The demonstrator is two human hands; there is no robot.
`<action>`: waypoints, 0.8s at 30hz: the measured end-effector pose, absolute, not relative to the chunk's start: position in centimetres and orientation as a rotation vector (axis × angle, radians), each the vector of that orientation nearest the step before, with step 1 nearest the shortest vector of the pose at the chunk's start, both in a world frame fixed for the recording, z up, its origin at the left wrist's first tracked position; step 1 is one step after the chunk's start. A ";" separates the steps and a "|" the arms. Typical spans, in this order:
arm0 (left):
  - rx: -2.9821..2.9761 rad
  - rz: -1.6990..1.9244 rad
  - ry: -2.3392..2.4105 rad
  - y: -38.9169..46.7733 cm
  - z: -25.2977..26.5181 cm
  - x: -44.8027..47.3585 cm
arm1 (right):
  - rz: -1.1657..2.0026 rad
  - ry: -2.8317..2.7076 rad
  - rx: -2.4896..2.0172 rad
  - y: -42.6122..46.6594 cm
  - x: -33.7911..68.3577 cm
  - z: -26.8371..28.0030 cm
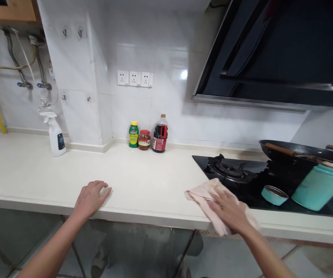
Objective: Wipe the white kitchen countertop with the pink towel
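Note:
My left hand (90, 197) rests at the front edge of the white countertop (143, 181). Its fingers curl around a small white object (104, 190), mostly hidden, whose kind I cannot make out. On the right, my right hand (228, 210) presses down on a pale pink cloth (201, 192) with its fingers over the fabric. The cloth lies crumpled across the counter's front edge, beside the near left corner of the black gas stove (249, 197), and part of it hangs over the edge.
A white spray bottle (56, 135) stands at the left. Near the wall are a green bottle (133, 135), a red-lidded jar (144, 140) and a dark sauce bottle (160, 135). The stove bears a wok (299, 148), a teal canister (320, 187) and a teal lid (274, 196), under a range hood (282, 50).

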State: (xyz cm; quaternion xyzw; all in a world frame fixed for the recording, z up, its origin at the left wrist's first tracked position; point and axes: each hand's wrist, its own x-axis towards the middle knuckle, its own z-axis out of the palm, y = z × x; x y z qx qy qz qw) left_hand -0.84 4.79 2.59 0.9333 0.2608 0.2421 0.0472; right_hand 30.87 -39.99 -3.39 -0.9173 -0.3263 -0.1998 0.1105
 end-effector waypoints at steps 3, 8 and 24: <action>2.826 0.767 0.786 4.9 2.5 -0.9 | -0.576 -1.195 -2.609 -35.0 25.3 -3.3; 2.807 0.772 0.768 5.4 2.3 -1.0 | -0.736 -1.517 -2.282 -31.5 19.4 -2.6; 2.827 0.758 0.813 5.4 2.5 -0.8 | -0.933 -0.743 -2.356 -56.6 36.9 -5.7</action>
